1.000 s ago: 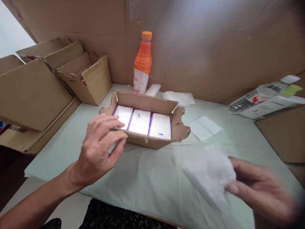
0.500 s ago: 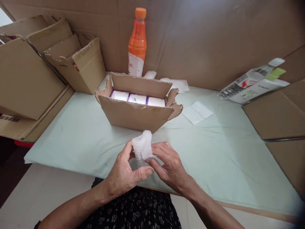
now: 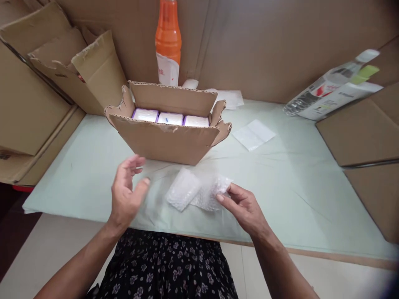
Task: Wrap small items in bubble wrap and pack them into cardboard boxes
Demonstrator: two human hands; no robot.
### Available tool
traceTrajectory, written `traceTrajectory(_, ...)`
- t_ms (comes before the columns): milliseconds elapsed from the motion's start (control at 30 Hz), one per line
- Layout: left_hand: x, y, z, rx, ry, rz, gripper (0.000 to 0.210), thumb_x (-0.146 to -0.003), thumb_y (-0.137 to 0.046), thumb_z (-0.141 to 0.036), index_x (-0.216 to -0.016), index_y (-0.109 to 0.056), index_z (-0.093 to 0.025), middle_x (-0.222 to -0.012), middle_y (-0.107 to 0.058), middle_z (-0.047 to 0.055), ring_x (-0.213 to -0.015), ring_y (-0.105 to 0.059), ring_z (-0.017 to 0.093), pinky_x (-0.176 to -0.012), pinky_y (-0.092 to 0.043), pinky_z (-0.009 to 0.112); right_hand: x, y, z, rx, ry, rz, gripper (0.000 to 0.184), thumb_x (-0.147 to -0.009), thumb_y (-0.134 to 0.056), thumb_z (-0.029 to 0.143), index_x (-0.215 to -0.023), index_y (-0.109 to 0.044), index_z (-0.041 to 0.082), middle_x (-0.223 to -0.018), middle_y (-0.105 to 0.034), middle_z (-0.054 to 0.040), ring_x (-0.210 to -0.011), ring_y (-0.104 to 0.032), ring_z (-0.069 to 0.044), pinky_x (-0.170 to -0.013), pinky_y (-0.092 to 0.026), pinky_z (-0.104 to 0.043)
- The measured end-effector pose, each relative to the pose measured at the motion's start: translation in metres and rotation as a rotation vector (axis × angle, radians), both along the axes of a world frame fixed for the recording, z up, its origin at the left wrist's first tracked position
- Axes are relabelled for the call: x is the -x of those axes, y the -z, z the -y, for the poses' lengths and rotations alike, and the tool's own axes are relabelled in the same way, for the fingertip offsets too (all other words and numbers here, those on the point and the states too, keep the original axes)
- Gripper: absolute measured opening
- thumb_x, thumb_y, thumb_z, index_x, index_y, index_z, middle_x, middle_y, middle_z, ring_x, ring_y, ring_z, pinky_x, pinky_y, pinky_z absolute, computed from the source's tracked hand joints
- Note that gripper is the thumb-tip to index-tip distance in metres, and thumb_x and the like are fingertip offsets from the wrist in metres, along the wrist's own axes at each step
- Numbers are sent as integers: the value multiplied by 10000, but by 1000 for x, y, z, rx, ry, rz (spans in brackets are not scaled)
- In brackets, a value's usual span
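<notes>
My right hand pinches the right end of a piece of bubble wrap between thumb and fingers. The wrap's left part is a folded, flat bundle lying on the pale green cloth; whether anything is inside it cannot be made out. To the left of the bundle, my left hand is open above the cloth, thumb and fingers apart and touching nothing. Just beyond both hands stands an open cardboard box, its flaps raised. Inside it sits a row of three white-topped packs with purple edges.
Behind the box stands an orange bottle. A flat white sheet lies right of the box. Several cardboard boxes crowd the left side. At the right, a clear bottle leans near more cardboard.
My left hand has let go of the bubble wrap and moved left. The wrap, earlier upright between both hands, is now lower and partly unrolled toward my right hand. The view has shifted slightly.
</notes>
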State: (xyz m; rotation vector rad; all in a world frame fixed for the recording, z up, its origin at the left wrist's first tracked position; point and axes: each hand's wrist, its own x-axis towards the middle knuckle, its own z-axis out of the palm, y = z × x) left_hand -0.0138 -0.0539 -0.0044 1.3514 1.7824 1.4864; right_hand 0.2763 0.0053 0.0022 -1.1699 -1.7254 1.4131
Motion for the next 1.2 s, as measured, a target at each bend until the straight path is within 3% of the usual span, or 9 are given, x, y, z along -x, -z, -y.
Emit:
traceTrajectory(100,-22,-28,-6,-127,379,-321,528,-866,-693,-293,-1372,-551,-244,-1416,-622,117,-1428,-489,315,-1197,-398,566,8,-19,-3,-187,-187,64,183,-949,-642,372,-896,-712,211,-865,-717,-33,-802,-662,-176,-762,-545,-294)
traceTrajectory(200,-41,-50,-26,-106,732,-392,639,-830,-748,-347,-1421,-530,-243,-1442,-613,116,-1441,-471,329,-1233,-334,565,12,-49,-6,-334,-372,23,127,-943,-648,317,-868,-710,236,-817,-712,-23,-762,-672,-170,-724,-546,-284)
traceTrajectory(367,-30,-49,-54,284,1004,-335,188,-839,-671,-275,-1022,-699,-244,-940,-722,4,-980,-647,221,-968,-498,367,-15,-68,-6,-360,-224,-151,61,-931,-677,268,-885,-714,257,-758,-679,-26,-687,-648,-174,-632,-524,-294)
traceTrajectory(500,0,-29,-45,535,1011,-339,78,-829,-612,-269,-782,-615,-207,-746,-604,-26,-729,-545,156,-687,-428,265,-45,-49,1,-233,94,-337,78,-904,-709,340,-931,-747,277,-791,-689,-33,-676,-658,-194,-633,-553,-334)
traceTrajectory(667,34,-20,-22,695,943,-106,104,-829,-576,-279,-799,-629,-195,-826,-633,-6,-752,-581,146,-660,-423,244,-60,-25,2,-85,418,-381,68,-860,-741,341,-908,-735,294,-738,-683,-7,-632,-651,-179,-658,-574,-339)
traceTrajectory(767,45,-18,-17,730,779,-55,186,-847,-590,-375,-885,-656,-205,-819,-666,1,-746,-613,160,-667,-468,258,-62,-3,-9,21,546,-323,149,-783,-800,377,-823,-701,273,-744,-664,2,-656,-625,-162,-635,-553,-305)
traceTrajectory(933,38,-10,-14,475,383,-490,378,-837,-597,-413,-1129,-695,-193,-1039,-712,92,-948,-657,258,-803,-540,385,-72,38,-28,101,769,-196,317,-625,-888,395,-735,-667,195,-717,-622,11,-610,-549,-111,-526,-454,-230)
traceTrajectory(1067,17,-18,-2,320,314,-362,286,-904,-569,-385,-1050,-716,-188,-985,-713,82,-924,-656,230,-778,-550,356,-65,26,-14,-83,698,16,238,-787,-804,399,-879,-710,200,-797,-678,-10,-672,-607,-140,-589,-508,-264)
traceTrajectory(1200,-4,-24,6,473,452,148,395,-881,-658,-485,-1144,-677,-191,-1007,-728,81,-883,-684,207,-730,-578,325,-13,-15,13,-333,259,193,60,-922,-686,276,-938,-705,221,-833,-724,-10,-727,-667,-145,-663,-539,-268)
